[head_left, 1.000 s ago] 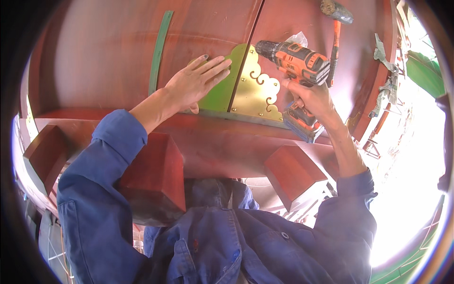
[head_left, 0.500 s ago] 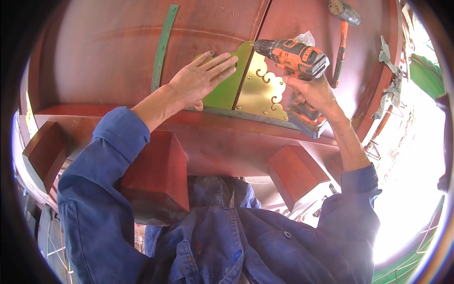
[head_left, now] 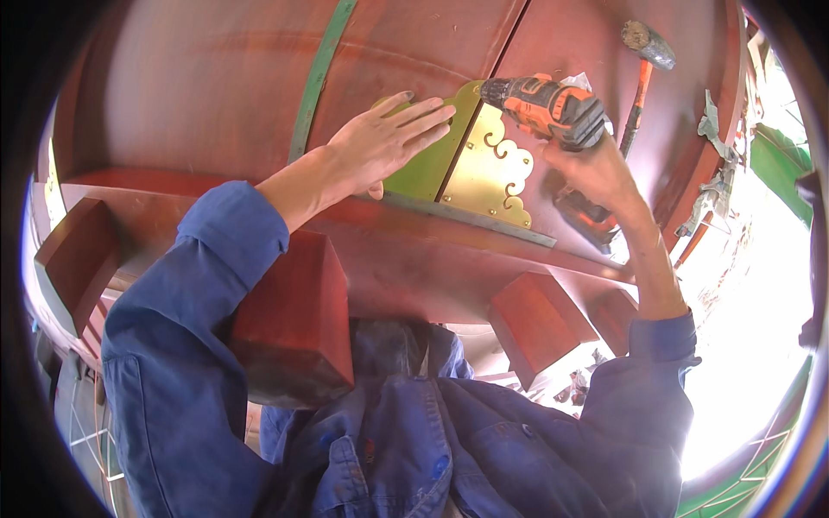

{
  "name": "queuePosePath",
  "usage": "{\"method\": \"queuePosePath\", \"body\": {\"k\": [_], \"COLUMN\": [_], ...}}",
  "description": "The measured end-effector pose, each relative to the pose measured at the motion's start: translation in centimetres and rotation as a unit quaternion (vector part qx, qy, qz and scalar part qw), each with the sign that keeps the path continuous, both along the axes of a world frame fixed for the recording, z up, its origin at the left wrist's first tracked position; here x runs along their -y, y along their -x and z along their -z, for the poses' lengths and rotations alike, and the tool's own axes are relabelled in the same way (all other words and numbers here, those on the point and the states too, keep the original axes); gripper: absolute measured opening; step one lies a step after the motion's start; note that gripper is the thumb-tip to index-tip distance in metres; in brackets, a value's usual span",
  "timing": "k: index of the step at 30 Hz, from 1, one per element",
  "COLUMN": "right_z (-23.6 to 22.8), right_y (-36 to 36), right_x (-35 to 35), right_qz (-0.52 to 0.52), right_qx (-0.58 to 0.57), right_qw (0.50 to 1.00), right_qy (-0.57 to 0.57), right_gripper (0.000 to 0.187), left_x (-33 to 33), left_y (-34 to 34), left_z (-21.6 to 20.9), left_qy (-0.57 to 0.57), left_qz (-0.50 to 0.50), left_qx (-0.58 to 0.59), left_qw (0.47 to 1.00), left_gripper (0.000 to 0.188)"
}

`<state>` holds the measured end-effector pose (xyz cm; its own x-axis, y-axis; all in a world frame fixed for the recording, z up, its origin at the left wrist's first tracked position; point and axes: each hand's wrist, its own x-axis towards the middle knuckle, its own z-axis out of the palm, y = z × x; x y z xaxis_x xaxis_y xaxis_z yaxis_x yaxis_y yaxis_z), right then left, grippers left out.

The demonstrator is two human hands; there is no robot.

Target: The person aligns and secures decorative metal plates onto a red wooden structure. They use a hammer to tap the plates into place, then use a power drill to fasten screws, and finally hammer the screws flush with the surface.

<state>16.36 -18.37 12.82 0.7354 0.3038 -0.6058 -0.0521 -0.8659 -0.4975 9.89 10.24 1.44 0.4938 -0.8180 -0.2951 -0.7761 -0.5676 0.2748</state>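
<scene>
My right hand (head_left: 587,164) is wrapped round the grip of an orange and black cordless drill (head_left: 548,108). The drill's chuck points left, with its tip at the upper corner of a left-hand brass plate (head_left: 432,168), which looks greenish. My left hand (head_left: 384,142) lies over this plate, its fingers stretched out and pointing right. To the right, across a dark seam, sits a matching gold brass plate (head_left: 488,168) with a scalloped edge, scroll cut-outs and several small studs. Both plates lie on a reddish-brown wooden panel (head_left: 216,95). My left palm hides part of the greenish plate.
A green ruler (head_left: 321,78) lies left of my left hand. A hammer (head_left: 643,82) with an orange and black handle rests on the panel at the upper right. A thin metal strip (head_left: 496,226) runs below the plates. Red wooden blocks (head_left: 540,321) stick out nearer me.
The panel with its plates, ruler and hammer appears shifted slightly right in the view. The drill stays at the greenish plate's top corner, and its lower part now looks blurred.
</scene>
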Motion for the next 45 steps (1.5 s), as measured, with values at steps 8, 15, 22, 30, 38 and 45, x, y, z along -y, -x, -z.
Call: {"method": "queuePosePath", "body": {"k": [8,15,22,30,38,45], "right_z": [-1.6,-1.2,-0.9,-0.7,-0.7,-1.1], "right_y": [-1.8,-1.7,-2.2,-2.6,-2.5,-2.6], "right_x": [-1.4,-1.2,-0.5,-0.5,-0.7,-1.6], "right_qz": [-0.018,-0.008,-0.025,-0.015,-0.036,-0.03], "right_qx": [-0.023,-0.008,-0.01,-0.028,-0.017,-0.034], "right_qw": [0.998,0.998,0.997,0.997,0.997,0.995], "right_qy": [0.057,0.064,0.068,0.068,0.071,0.088], "right_gripper": [0.036,0.032,0.031,0.033,0.033,0.03], "left_x": [-0.1,-0.1,-0.1,-0.1,0.0,-0.3], "left_y": [0.3,0.2,0.3,0.4,0.3,0.3], "left_z": [0.1,0.1,0.4,0.4,0.5,0.4], "left_qy": [0.012,0.007,0.011,0.003,0.001,0.006], "left_qz": [-0.023,-0.032,-0.03,-0.034,-0.03,-0.031], "left_qx": [-0.018,-0.028,-0.023,-0.021,-0.025,-0.022], "left_qw": [0.999,0.999,0.999,0.999,0.999,0.999], "left_gripper": [0.129,0.13,0.133,0.135,0.133,0.131]}}
